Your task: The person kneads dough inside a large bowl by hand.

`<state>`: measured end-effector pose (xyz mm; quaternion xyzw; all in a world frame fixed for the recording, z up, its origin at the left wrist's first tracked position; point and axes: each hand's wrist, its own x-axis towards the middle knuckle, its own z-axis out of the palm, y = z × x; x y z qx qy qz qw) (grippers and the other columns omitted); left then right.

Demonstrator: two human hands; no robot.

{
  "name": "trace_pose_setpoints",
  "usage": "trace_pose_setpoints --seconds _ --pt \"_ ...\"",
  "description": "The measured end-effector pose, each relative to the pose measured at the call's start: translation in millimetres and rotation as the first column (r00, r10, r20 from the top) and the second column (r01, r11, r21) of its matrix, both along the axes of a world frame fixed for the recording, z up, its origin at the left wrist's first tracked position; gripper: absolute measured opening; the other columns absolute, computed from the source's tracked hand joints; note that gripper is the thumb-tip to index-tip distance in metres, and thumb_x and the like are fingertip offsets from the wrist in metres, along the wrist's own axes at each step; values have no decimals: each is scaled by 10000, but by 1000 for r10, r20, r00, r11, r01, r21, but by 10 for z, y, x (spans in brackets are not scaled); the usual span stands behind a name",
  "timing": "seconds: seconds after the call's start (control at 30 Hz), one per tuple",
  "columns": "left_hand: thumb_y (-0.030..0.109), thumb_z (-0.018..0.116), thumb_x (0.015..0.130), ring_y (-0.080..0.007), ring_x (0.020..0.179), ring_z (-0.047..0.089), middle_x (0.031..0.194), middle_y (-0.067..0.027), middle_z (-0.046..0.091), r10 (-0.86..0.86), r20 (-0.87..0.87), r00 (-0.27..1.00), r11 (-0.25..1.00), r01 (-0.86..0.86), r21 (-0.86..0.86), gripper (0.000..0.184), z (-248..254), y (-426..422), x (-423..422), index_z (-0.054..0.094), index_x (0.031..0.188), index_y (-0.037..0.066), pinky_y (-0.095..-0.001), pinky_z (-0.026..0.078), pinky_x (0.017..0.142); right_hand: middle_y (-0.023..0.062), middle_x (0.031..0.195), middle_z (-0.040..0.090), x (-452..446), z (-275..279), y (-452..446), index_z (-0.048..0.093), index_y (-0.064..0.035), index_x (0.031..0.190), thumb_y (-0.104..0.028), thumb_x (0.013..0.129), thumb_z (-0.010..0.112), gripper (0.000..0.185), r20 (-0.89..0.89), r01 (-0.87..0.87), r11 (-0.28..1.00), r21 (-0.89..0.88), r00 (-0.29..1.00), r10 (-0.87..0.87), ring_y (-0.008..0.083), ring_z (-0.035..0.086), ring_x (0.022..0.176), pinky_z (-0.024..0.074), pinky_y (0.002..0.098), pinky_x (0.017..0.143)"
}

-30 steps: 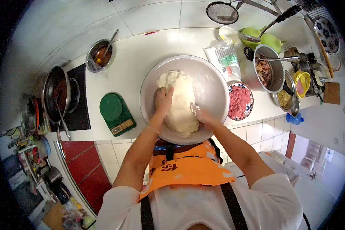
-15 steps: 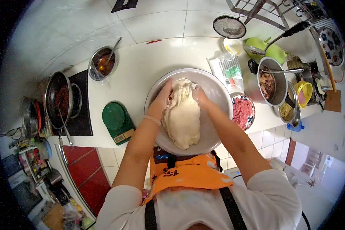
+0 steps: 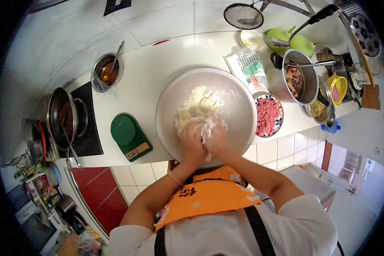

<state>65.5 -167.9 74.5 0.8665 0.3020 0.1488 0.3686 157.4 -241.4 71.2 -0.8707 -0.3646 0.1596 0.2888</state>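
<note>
A lump of pale, rough dough (image 3: 199,105) lies in a large grey bowl (image 3: 166,91) on the counter. My left hand (image 3: 193,143) presses into the dough's near side, fingers curled over it. Beside it, my right hand (image 3: 217,138) also grips the near part, its fingers partly buried and somewhat blurred. White dough sticks to the fingers and shows between the two hands.
A green kitchen scale (image 3: 130,135) stands left of the bowl. To the right are a patterned dish of minced meat (image 3: 268,115), a plastic packet (image 3: 248,70) and a metal pot (image 3: 289,96). A wok (image 3: 52,113) and a sauce bowl (image 3: 101,83) are at the left.
Both hands have moved from the dough's far end to its near side, closer to my body. The long stretched dough is now bunched up, farther back in the bowl.
</note>
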Motion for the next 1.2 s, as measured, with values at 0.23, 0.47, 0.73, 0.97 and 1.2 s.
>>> trace_pose_setpoints --seconds 0.23,0.47,0.73,0.97,1.2 --pt "238 590 822 -426 1243 382 1301 -212 426 -116 71 991 952 90 291 445 -512 189 391 502 1217 54 -570 274 1031 269 1360 449 104 -832 3 468 -21 1343 -233 854 583 546 188 55 988 148 979 -82 439 421 1284 298 517 1094" --pt "317 592 844 -441 1264 382 1336 -233 422 -67 -77 995 936 89 341 516 -803 571 956 508 1316 125 -597 267 1046 242 1199 578 836 -838 552 589 -15 1190 -216 926 484 349 69 131 972 194 987 -147 445 508 1114 395 495 966" --pt "300 570 898 -369 1110 535 1204 -192 576 0 -33 999 999 -1 -42 402 -862 889 992 595 1225 69 -475 392 979 197 1073 639 1080 -1605 552 676 -102 1108 -268 873 584 302 -54 46 998 -46 997 -49 402 560 1034 467 472 888" --pt "490 348 997 -358 979 632 1056 -229 663 -366 -394 843 904 221 -367 564 -259 1006 959 681 1085 44 -464 460 886 174 1099 622 201 82 -308 678 -105 1137 -202 816 650 335 308 -378 912 159 897 318 382 569 994 480 475 864" --pt "326 547 882 -345 1223 474 1180 -201 577 -53 -220 974 982 10 -190 435 196 28 170 613 1145 -14 -464 304 1094 167 1218 565 9 79 -267 629 -97 1205 -229 776 657 450 56 -136 980 144 990 129 397 498 1170 395 519 991"
